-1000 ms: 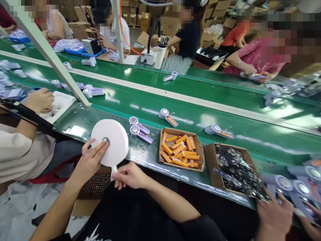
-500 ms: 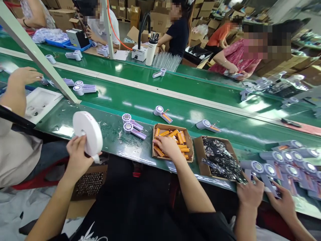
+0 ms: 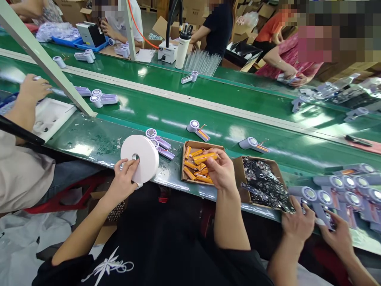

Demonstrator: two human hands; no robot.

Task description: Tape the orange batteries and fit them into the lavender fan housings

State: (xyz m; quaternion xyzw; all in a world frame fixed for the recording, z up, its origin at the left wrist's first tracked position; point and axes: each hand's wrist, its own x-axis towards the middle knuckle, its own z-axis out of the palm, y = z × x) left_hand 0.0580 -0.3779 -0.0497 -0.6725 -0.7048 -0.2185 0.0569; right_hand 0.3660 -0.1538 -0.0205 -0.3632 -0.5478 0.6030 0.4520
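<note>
My left hand (image 3: 123,176) grips a large white roll of tape (image 3: 145,157), thumb and fingers at its core hole. A short end of tape shows at the roll's lower edge. Over a small cardboard box (image 3: 186,178), my right hand (image 3: 222,169) pinches an orange cylindrical battery (image 3: 205,158). Several more orange batteries (image 3: 193,165) lie loose inside that box. Behind the roll, two lilac handheld fan bodies (image 3: 163,153) rest on the bench, partly covered by it.
Right of the batteries stands a box of small dark parts (image 3: 263,182). A co-worker's hands (image 3: 300,218) hold a lilac fan beside a pile of fans (image 3: 354,190). Fans sit on the green conveyor (image 3: 154,103). A slanted metal post (image 3: 56,67) rises at left.
My left hand has brought the tape roll rightward and turned its flat side toward me. My right hand has lifted out of the box with an orange battery.
</note>
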